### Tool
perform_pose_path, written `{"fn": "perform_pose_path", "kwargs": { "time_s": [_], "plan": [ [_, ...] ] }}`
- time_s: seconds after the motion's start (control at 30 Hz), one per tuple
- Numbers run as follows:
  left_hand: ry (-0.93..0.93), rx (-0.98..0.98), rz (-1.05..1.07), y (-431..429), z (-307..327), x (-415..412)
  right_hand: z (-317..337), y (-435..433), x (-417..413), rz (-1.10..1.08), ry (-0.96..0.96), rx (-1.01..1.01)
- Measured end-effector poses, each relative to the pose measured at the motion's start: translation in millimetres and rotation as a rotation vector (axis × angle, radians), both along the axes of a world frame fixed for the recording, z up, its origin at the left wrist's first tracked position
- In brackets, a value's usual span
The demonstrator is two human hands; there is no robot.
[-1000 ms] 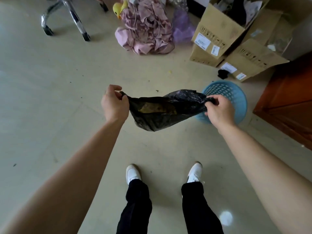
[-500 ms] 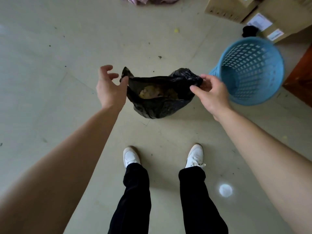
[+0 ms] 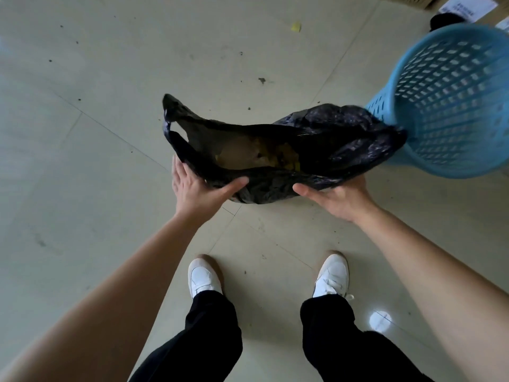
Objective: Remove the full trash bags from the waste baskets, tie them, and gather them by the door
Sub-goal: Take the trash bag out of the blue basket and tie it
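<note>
A black trash bag (image 3: 330, 133) rests on the tiled floor with its mouth gaping open, showing brown and yellow rubbish inside. One loop handle sticks up at its left end. My left hand (image 3: 197, 188) lies against the bag's near left edge, fingers spread and thumb along the rim. My right hand (image 3: 340, 198) is at the near right edge, thumb stretched out, its fingers hidden under the plastic. Neither hand pinches the bag. The blue mesh waste basket (image 3: 451, 106) stands without a bag just right of it, touching the bag's right end.
Cardboard boxes with white labels (image 3: 465, 6) and a small black object (image 3: 446, 20) sit at the top right behind the basket. A yellow scrap (image 3: 296, 26) lies on the floor. My white shoes (image 3: 205, 277) stand just behind the bag.
The bag went from hanging stretched between my hands to resting on the floor. Both hands let go of its handles and dropped to its near rim; the view tilted down and closer.
</note>
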State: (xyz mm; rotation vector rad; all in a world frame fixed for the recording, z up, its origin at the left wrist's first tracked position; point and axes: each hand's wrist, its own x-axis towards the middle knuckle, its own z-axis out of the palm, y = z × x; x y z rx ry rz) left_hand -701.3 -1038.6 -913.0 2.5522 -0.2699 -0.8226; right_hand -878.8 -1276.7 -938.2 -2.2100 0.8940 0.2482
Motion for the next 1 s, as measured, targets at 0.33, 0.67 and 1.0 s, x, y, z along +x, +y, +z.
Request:
{"fn": "perform_pose_path", "kwargs": {
  "time_s": [0.33, 0.67, 1.0],
  "plan": [
    [-0.019, -0.563, 0.335, -96, -106, 84, -75, -16, 109, -0.289, -0.598, 0.096],
    [0.098, -0.804, 0.375, -153, -176, 158, -151, -73, 192, -0.459, -0.301, 0.455],
    [0.247, -1.069, 0.606, -147, -100, 158, -111, -73, 203, -0.648, -0.627, 0.559]
  ]
}}
